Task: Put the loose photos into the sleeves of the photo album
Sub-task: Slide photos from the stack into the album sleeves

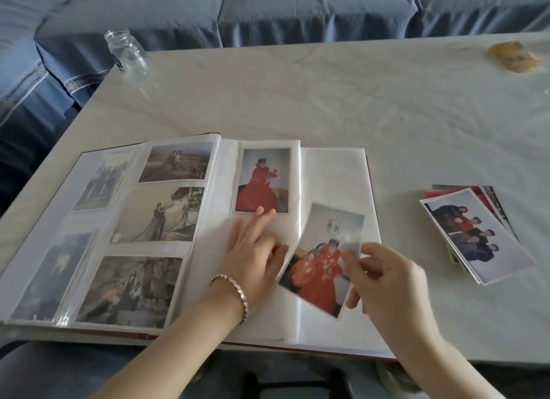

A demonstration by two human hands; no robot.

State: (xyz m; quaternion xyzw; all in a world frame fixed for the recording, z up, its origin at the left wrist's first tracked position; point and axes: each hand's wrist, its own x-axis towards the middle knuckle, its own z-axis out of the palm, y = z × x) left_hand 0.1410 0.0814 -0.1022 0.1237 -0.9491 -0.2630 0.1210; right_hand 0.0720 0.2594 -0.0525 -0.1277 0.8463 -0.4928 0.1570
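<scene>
The left hand (pixel 254 250), with a silver bracelet (pixel 235 291) on the wrist, lies with rather straight fingers on a white plastic sleeve page (pixel 285 232), just under a sleeved photo of a person in a red dress (pixel 262 181). The right hand (pixel 387 279) pinches, between thumb and fingers, the right edge of a loose photo (pixel 318 270) that shows people in red clothes. This photo is tilted, and its left edge meets the edge of the page under the left hand; I cannot tell if it is already inside a sleeve. Both hands are over the right half of the large open photo album (pixel 333 178), whose left page holds several photos in sleeves. The album lies at the near edge of the pale marble-patterned table (pixel 327 95). To its right, apart from it, is a fanned stack of loose photos (pixel 476 238). An empty clear glass jar (pixel 128 53) stands at the far left corner, and a blurred yellow object (pixel 513 56) lies at the far right. Behind the table is a blue sofa (pixel 297 8).
</scene>
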